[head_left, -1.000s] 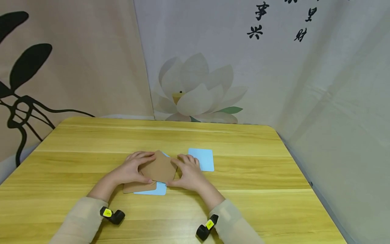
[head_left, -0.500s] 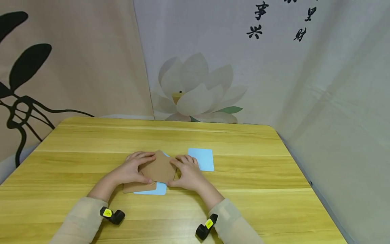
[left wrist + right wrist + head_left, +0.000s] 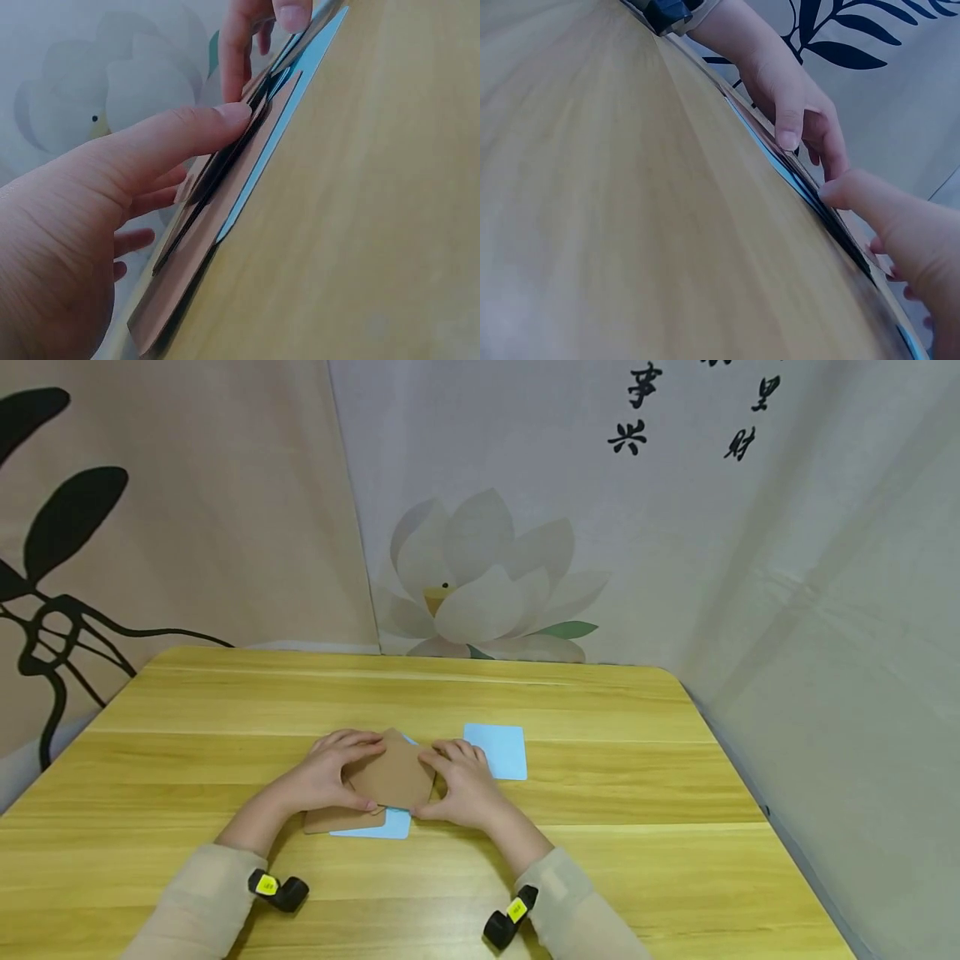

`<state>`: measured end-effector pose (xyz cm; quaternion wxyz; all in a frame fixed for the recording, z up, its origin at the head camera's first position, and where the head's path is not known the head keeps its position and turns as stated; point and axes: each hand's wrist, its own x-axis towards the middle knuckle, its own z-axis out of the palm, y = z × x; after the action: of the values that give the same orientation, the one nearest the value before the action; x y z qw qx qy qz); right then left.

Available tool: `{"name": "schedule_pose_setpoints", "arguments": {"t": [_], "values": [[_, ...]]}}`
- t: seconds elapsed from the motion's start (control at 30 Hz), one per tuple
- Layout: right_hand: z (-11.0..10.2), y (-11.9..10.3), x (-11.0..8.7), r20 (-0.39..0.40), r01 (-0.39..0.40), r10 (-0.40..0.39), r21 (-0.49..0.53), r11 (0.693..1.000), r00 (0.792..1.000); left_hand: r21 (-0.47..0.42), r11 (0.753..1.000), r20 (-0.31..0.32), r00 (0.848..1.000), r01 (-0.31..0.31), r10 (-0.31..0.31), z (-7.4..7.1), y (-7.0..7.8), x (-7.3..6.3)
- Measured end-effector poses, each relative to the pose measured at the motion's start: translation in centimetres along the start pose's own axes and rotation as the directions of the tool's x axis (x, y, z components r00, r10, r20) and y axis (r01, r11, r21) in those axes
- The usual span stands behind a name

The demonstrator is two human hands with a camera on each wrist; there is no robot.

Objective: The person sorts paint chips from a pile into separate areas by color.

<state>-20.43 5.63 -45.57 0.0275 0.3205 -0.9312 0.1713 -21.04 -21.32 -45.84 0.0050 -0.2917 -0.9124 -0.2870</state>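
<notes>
A square brown cardboard card lies turned on its corner at the top of a loose, overlapping stack. My left hand grips its left side, thumb at the near edge and fingers at the far one. On the opposite side my right hand holds it the same way, thumb near and index finger far. Beneath, another brown card and a light blue card stick out toward the front. Seen from the left wrist, the stacked cards are slightly fanned, with gaps between layers at both thumbs.
A separate light blue card lies just behind the right hand's fingers. The wooden table has rounded far corners and meets a fabric backdrop with a lotus print. Each sleeve carries a small black camera at the wrist.
</notes>
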Motion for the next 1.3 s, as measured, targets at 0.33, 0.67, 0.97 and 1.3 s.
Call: {"name": "schedule_pose_setpoints", "arguments": {"t": [0.33, 0.67, 0.97, 1.3], "values": [[-0.7, 0.8, -1.6, -0.025, 0.054, -0.053, 0.047, 0.997, 0.998, 0.004, 1.000, -0.030, 0.999, -0.027, 0.027, 0.5, 2.0, -0.5], [-2.1, 2.3, -4.5, -0.020, 0.080, -0.078, 0.117, 0.990, 0.997, 0.037, 0.999, -0.050, 0.999, -0.016, 0.018, 2.2, 5.2, -0.4], [-3.3, 4.1, -6.9, 0.003, 0.087, -0.089, 0.142, 0.986, 0.996, 0.013, 0.999, -0.076, 0.997, -0.030, 0.031, 4.2, 8.0, 0.3], [-4.3, 5.6, -9.2, 0.044, 0.078, -0.085, 0.142, 0.987, 0.995, 0.015, 1.000, -0.069, 0.998, 0.000, 0.001, 6.2, 10.6, 0.8]]}}
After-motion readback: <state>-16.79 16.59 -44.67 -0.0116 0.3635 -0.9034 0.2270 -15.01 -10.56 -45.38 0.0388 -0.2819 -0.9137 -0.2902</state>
